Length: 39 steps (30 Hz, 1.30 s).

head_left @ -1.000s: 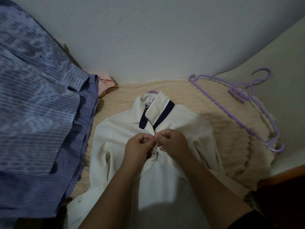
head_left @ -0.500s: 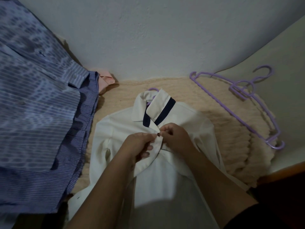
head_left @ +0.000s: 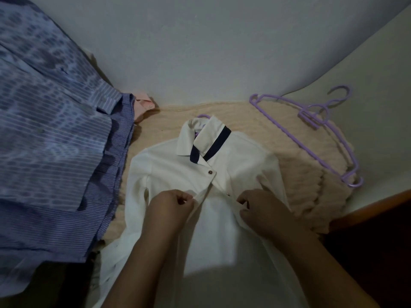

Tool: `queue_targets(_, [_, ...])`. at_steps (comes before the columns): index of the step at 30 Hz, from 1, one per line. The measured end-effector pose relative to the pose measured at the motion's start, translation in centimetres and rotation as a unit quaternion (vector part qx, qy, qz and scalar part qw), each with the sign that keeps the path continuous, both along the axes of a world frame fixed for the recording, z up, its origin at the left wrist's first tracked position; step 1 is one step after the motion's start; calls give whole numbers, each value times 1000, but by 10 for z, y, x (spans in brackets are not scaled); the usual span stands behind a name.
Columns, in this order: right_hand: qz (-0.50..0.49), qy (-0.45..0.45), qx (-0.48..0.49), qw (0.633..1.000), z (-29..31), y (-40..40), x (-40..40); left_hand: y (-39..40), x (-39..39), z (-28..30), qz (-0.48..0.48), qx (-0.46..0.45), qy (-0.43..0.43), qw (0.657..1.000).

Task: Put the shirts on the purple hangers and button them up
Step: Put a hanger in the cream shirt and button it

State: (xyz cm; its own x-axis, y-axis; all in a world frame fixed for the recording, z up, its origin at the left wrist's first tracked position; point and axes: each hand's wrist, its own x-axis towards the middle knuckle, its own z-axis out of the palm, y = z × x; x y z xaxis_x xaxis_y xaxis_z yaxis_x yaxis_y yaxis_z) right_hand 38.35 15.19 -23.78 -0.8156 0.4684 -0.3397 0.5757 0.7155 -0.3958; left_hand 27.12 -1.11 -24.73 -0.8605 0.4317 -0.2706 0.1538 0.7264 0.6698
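I am kneeling over a ribbed cream knitted blanket (head_left: 289,152), with striped blue shirts (head_left: 55,152) lying off to my left and spare purple plastic hangers (head_left: 311,134) to my right. The white collared shirt with navy trim (head_left: 178,174) is lying flat in the middle, a purple hanger hook (head_left: 203,116) showing above its collar. My left hand (head_left: 171,207) is pinching the left placket edge; my right hand (head_left: 262,210) is pinching the right edge, probably beside the next button (head_left: 228,195), though it is dim. The small brown top button (head_left: 209,172) is sitting fastened. The cloth is looking thin, soft and limp, so I am holding it close to the edge.
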Motion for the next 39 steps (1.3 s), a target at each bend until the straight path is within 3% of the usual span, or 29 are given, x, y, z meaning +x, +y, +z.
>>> queue_targets(4, [-24, 89, -63, 994, -11, -40, -3, 10, 22, -7, 33, 72, -70, 994])
queue_targets(7, [7, 88, -90, 992, -23, -56, -1, 11, 37, -25, 58, 107, -146, 982])
queue_targets(11, [-49, 77, -120, 989, -41, -48, -6, 10, 40, -38, 76, 125, -132, 980])
queue_targets(14, [-138, 109, -216, 960, -41, -44, -17, 13, 37, -37, 86, 166, -144, 972])
queue_targets(17, [-174, 154, -244, 941, -37, -44, -26, 16, 33, -37, 85, 177, -144, 970])
queue_targets(22, [-210, 154, -317, 912, -37, -44, -37, 15, 26, -37, 131, 223, -230, 938])
queue_targets(25, [-256, 163, -385, 872, -37, -42, -38, 11, 24, -37, 158, 244, -265, 919])
queue_targets(27, [-268, 163, -376, 872, -41, -41, -38, 10, 22, -37, 175, 258, -280, 908])
queue_targets(34, [-196, 191, -223, 936, -44, -44, -37, 9, 26, -34, 148, 292, -291, 899])
queue_targets(39, [-202, 197, -248, 927, -39, -43, -37, 9, 28, -34, 118, 299, -283, 904])
